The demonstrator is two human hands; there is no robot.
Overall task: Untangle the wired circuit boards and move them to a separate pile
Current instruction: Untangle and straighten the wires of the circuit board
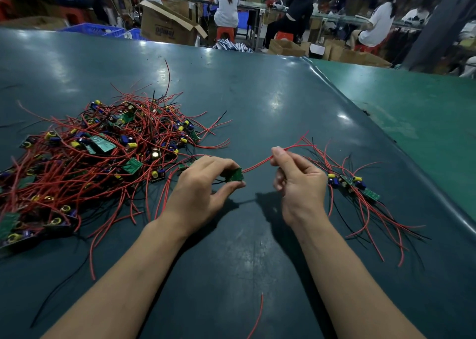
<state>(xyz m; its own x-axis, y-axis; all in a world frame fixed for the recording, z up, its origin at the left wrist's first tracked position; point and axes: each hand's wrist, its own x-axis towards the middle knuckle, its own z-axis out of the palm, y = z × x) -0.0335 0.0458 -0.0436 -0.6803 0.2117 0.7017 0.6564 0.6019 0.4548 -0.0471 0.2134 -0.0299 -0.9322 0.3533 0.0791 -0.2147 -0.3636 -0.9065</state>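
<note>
left hand (206, 184) raised just above the table (283, 101), pinching a small green circuit board (235, 175) | right hand (298, 181) beside it, fingers pinching its red wire (257, 164) taut | tangled pile (85, 153) left | small sorted pile (355, 186) right

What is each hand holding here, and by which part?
The left hand pinches a small green board by its edges. The right hand pinches that board's red wire partway along, above the table.
</note>
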